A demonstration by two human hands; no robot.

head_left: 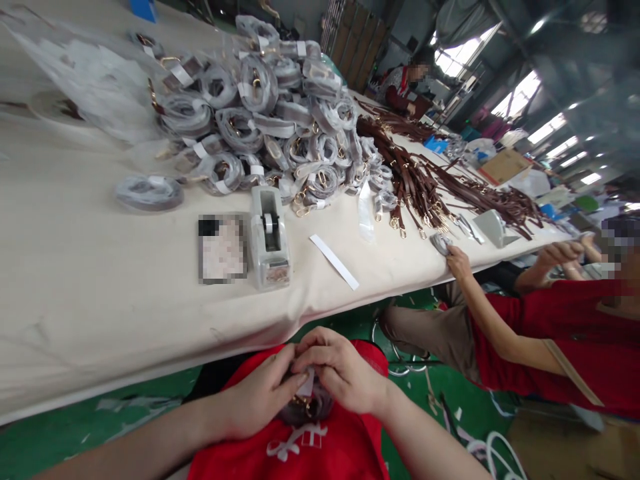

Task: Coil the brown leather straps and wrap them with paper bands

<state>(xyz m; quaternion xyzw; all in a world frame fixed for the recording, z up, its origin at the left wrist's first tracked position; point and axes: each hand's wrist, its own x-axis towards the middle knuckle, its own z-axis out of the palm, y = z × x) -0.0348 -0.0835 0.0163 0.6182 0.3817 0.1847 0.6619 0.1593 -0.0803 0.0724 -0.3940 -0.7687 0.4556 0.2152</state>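
Note:
Over the red apron on my lap, both hands are closed around a coiled strap (320, 405) with a gold-coloured clasp. My left hand (257, 393) grips its left side, thumb pressed near a white paper band (307, 384) on the coil. From the right, my right hand (345, 373) holds it with bent fingers, the fingertips meeting those of my left hand. Part of the coil is hidden behind the fingers. On the table ahead stand a tape dispenser (271, 240) and, to its right, a loose white paper strip (334, 261).
A heap of wrapped, coiled straps (260, 120) covers the back of the table (100, 287), one coil (150, 193) lying apart. Brown straps (415, 180) with gold clasps spread to the right. A co-worker's hand (459, 261) holds a coil at the table edge; another person (400, 87) sits farther back.

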